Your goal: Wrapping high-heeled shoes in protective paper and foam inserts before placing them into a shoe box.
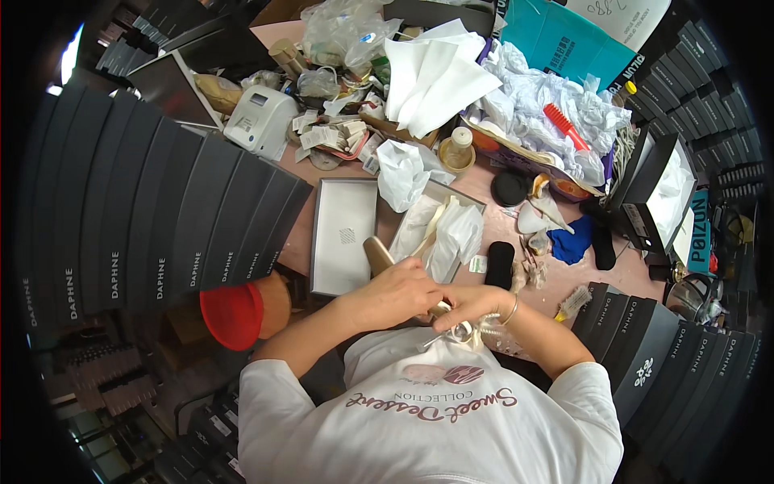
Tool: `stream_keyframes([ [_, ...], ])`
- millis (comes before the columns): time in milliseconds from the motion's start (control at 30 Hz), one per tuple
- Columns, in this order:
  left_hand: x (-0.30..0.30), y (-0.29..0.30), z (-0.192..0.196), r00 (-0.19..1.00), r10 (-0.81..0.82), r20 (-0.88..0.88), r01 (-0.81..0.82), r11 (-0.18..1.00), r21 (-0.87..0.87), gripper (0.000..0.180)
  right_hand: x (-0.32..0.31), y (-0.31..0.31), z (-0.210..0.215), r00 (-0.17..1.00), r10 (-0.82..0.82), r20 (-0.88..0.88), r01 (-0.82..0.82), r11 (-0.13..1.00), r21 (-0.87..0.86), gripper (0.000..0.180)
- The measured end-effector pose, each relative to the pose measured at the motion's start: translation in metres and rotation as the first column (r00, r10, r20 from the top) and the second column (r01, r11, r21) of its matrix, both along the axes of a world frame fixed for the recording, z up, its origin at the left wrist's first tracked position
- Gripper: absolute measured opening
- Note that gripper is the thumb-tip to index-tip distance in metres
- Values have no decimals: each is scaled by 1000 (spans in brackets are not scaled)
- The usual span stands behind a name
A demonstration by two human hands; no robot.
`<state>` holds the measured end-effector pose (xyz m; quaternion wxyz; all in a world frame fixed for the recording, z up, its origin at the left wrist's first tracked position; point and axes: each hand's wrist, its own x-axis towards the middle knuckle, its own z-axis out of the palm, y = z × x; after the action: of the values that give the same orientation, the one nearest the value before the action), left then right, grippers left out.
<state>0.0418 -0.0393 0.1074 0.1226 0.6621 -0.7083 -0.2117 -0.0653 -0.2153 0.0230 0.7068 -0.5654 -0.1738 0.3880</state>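
Note:
Close to my chest I hold a cream shoe with a tan sole, tilted so the sole points up and away to the left. My left hand is closed around its middle. At the other end my right hand grips it, with pale straps or ribbon hanging below the fingers. Just beyond my hands lies an open shoe box with white tissue paper and a cream shoe part in it. Beside it, on the left, is its grey-edged lid, inner side up. My fingers hide much of the held shoe.
Stacked dark shoe boxes rise on the left, with more boxes at the right. A red bin stands below the table's left edge. Further back are a white label printer, crumpled paper, a red brush and a blue cloth.

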Motion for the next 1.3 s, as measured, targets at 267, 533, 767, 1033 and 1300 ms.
stream_keyframes([
  [267,191,-66,-67,680,721,130,-726,687,-13,48,-33,-25,30,712,-488,-506,678,666,312,74],
  [533,185,-2,-132,414,805,-424,-900,432,-58,24,-52,-33,33,631,-277,-725,751,454,480,66],
  [767,79,63,-55,483,867,-123,-761,346,-548,17,-69,-18,42,698,-199,-688,688,453,567,64],
  [1033,4,2,-61,237,652,-720,-967,232,-108,11,-115,1,71,756,-560,-339,649,705,286,63],
  [1300,-13,34,-62,93,321,-942,-942,335,21,13,-109,59,94,772,-617,-152,602,786,-138,53],
])
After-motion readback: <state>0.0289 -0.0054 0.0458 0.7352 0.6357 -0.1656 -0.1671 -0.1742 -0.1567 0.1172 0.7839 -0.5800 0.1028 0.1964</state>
